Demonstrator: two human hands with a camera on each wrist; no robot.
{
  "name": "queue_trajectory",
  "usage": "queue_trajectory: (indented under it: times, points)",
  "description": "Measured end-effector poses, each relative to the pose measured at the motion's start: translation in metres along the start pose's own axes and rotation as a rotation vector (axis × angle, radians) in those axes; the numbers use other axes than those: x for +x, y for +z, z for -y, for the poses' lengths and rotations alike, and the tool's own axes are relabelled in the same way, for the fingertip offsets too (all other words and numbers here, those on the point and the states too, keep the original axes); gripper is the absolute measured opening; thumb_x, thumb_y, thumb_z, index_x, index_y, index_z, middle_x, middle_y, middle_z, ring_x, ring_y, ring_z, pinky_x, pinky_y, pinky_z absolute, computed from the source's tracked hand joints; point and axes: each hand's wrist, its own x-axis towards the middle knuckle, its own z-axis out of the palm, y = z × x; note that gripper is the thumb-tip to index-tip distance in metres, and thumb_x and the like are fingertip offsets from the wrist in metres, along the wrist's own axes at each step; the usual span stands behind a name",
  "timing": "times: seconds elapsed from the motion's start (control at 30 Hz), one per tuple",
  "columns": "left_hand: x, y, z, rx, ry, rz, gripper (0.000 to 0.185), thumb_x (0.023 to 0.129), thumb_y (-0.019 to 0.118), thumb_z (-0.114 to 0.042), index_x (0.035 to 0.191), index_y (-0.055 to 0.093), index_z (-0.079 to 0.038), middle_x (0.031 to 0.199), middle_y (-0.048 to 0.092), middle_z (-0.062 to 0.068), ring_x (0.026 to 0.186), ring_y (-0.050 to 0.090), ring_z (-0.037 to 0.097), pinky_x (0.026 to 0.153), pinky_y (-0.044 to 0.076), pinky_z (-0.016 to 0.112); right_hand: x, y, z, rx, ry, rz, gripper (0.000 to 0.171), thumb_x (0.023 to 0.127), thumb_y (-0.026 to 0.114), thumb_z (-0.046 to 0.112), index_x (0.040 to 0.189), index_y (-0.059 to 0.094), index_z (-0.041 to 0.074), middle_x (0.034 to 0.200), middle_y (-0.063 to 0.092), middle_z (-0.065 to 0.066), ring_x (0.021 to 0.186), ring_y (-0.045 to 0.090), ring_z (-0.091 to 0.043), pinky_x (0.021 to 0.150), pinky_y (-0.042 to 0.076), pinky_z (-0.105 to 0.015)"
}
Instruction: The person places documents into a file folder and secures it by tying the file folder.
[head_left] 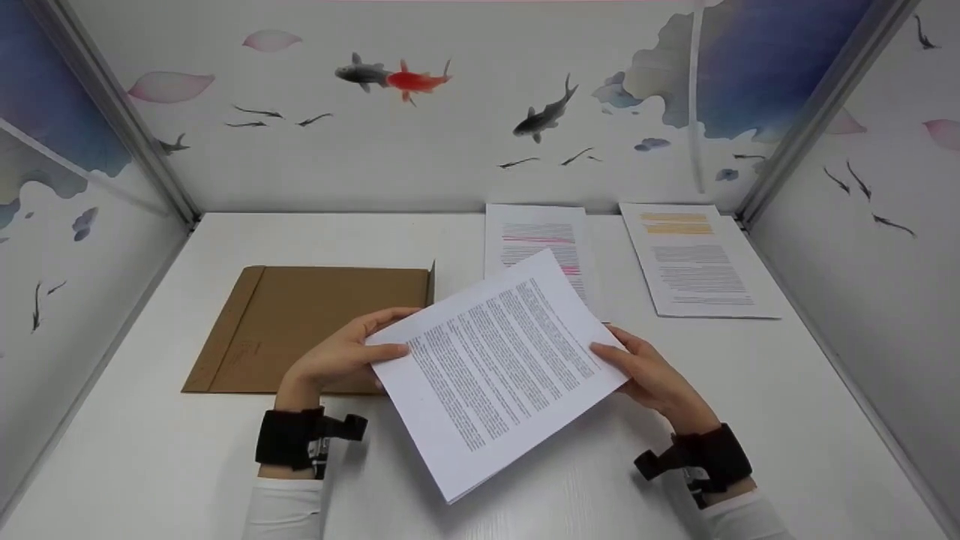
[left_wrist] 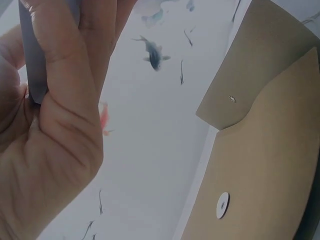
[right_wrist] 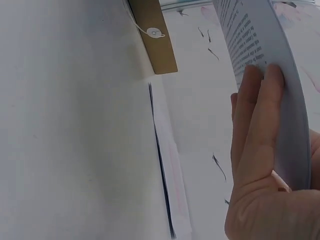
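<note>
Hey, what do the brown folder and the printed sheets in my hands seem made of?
Brown folder: probably kraft card, matte; dull tan with a crease near one end, though heavy paper is possible. Held sheets: most likely plain white paper, matte; slightly bowed, without glare.

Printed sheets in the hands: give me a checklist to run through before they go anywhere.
1. Left hand gripping the printed sheets: ok.
2. Right hand gripping them on the other side: ok.
3. Sheets squared to the brown envelope: not ok, they are held at a slant.
4. Envelope lying on the table: ok.
5. Envelope empty inside: cannot tell, its interior is hidden.
6. Orange-highlighted pages apart from the held sheets: ok.
</note>
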Motion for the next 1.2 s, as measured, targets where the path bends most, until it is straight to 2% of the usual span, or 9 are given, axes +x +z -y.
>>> queue_trajectory:
  times: [0.2, 0.33, 0.43, 0.67, 0.83, 0.9, 1.03, 1.2]
  points:
    - [-0.001, 0.0, -0.001, -0.021, -0.01, 0.014, 0.064, 0.1, 0.063, -0.008, 0.157, 0.035, -0.005, 0.122, 0.07, 0.0, 0.093, 0.076, 0.013, 0.073, 0.062, 0.025, 0.002, -0.004, -0.003, 0.004, -0.034, 0.121, 0.05, 0.108, 0.051, 0.018, 0.154, 0.035, 0.005, 0.111, 0.075, 0.004, 0.094, 0.076, -0.012, 0.075, 0.062, -0.025]
    - [0.0, 0.0, 0.0, -0.027, -0.019, 0.013, 0.063, 0.1, 0.063, -0.007, 0.157, 0.036, -0.006, 0.122, 0.07, 0.0, 0.094, 0.076, 0.013, 0.075, 0.062, 0.025, 0.002, -0.006, -0.004, 0.009, -0.068, 0.144, 0.053, 0.108, 0.049, 0.015, 0.156, 0.03, 0.004, 0.113, 0.074, 0.004, 0.095, 0.076, -0.012, 0.076, 0.062, -0.025]
    - [0.0, 0.0, 0.0, -0.04, -0.023, 0.006, 0.063, 0.1, 0.063, -0.007, 0.156, 0.036, -0.006, 0.123, 0.07, 0.0, 0.095, 0.075, 0.013, 0.077, 0.062, 0.026, 0.002, -0.006, -0.004, 0.021, -0.091, 0.141, 0.056, 0.108, 0.05, 0.014, 0.159, 0.027, 0.004, 0.115, 0.074, 0.004, 0.096, 0.076, -0.012, 0.077, 0.062, -0.025]
    - [-0.001, 0.004, -0.003, -0.047, -0.038, -0.022, 0.063, 0.1, 0.064, -0.011, 0.157, 0.036, -0.007, 0.12, 0.072, -0.001, 0.095, 0.075, 0.011, 0.078, 0.06, 0.024, 0.002, -0.007, -0.003, 0.042, -0.119, 0.103, 0.051, 0.107, 0.05, 0.012, 0.155, 0.034, 0.009, 0.116, 0.073, 0.005, 0.097, 0.076, -0.012, 0.077, 0.062, -0.025]
    - [0.002, 0.004, -0.001, -0.048, -0.04, -0.048, 0.059, 0.102, 0.061, -0.013, 0.156, 0.038, -0.005, 0.118, 0.073, -0.003, 0.095, 0.075, 0.011, 0.078, 0.061, 0.025, 0.0, -0.008, -0.001, 0.02, -0.122, 0.053, 0.053, 0.107, 0.052, 0.013, 0.157, 0.032, 0.007, 0.116, 0.073, 0.005, 0.096, 0.076, -0.012, 0.077, 0.062, -0.025]
    - [0.003, 0.004, -0.001, -0.061, -0.035, -0.078, 0.057, 0.103, 0.061, -0.014, 0.154, 0.04, -0.003, 0.119, 0.072, -0.003, 0.095, 0.075, 0.011, 0.077, 0.062, 0.026, -0.001, -0.008, 0.0, 0.021, -0.121, 0.028, 0.054, 0.107, 0.052, 0.014, 0.157, 0.032, 0.007, 0.116, 0.073, 0.005, 0.096, 0.076, -0.012, 0.077, 0.062, -0.025]
    - [0.006, 0.005, 0.0, -0.115, -0.03, -0.197, 0.049, 0.103, 0.061, -0.013, 0.148, 0.046, 0.0, 0.115, 0.073, -0.004, 0.092, 0.074, 0.01, 0.073, 0.061, 0.025, -0.002, -0.01, 0.003, 0.034, -0.123, -0.027, 0.053, 0.107, 0.053, 0.016, 0.156, 0.034, 0.01, 0.116, 0.073, 0.006, 0.096, 0.076, -0.012, 0.077, 0.062, -0.025]
    - [0.014, 0.01, 0.001, -0.198, -0.064, -0.32, 0.042, 0.103, 0.06, -0.015, 0.141, 0.05, -0.001, 0.11, 0.074, -0.006, 0.091, 0.075, 0.011, 0.073, 0.061, 0.025, -0.003, -0.012, 0.005, 0.069, -0.106, -0.098, 0.05, 0.106, 0.055, 0.017, 0.152, 0.036, 0.013, 0.114, 0.074, 0.007, 0.095, 0.076, -0.012, 0.078, 0.063, -0.026]
